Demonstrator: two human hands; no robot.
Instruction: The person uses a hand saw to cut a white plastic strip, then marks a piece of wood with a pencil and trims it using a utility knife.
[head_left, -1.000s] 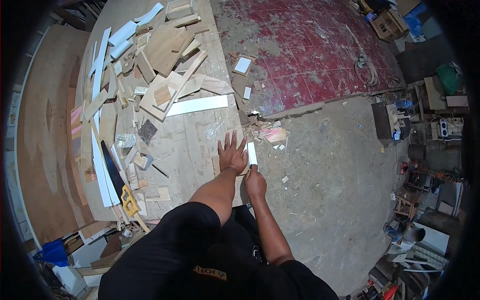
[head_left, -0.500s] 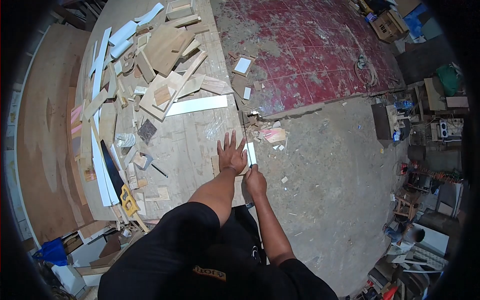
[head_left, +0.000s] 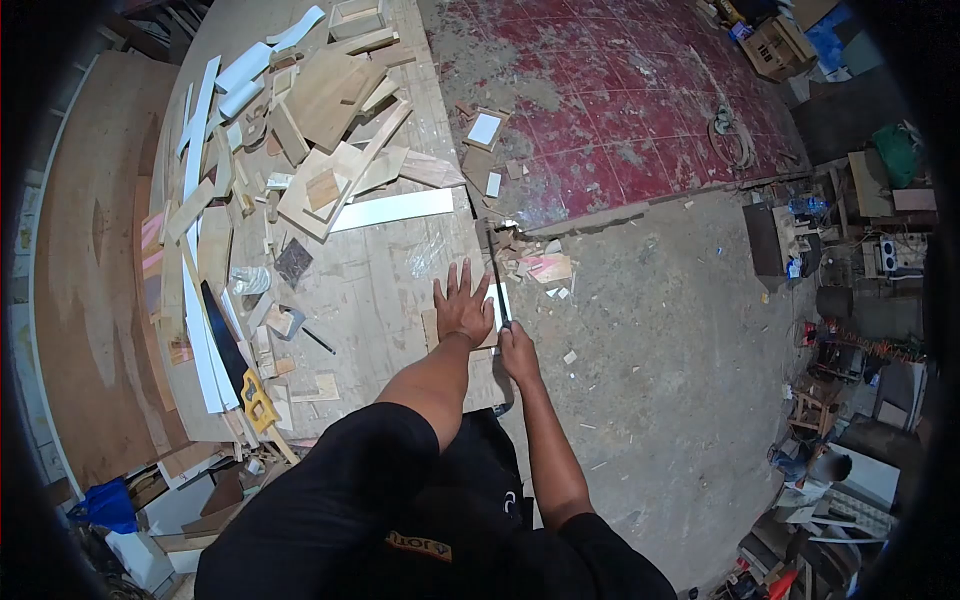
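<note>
My left hand (head_left: 464, 312) lies flat with fingers spread, pressing on a small wooden board (head_left: 430, 328) at the right edge of the workbench (head_left: 385, 270). Much of that board is hidden under the palm. Along the board's right side shows a white strip (head_left: 499, 300). My right hand (head_left: 517, 352) is wrapped round the near end of a long, thin dark file-like tool (head_left: 497, 268). The tool points away from me along the bench edge, overlapping the white strip in this view; its exact kind is unclear.
A handsaw (head_left: 237, 355) with a yellow handle lies on the left, near a black pen-like stick (head_left: 320, 343). Wood offcuts (head_left: 330, 100) are heaped at the back, with a white strip of board (head_left: 393, 209) before them. Another person (head_left: 810, 468) is at far right.
The tool in my right hand now extends forward past my left fingertips, where it was mostly out of sight before. My right hand has shifted only slightly; my left hand stays in place.
</note>
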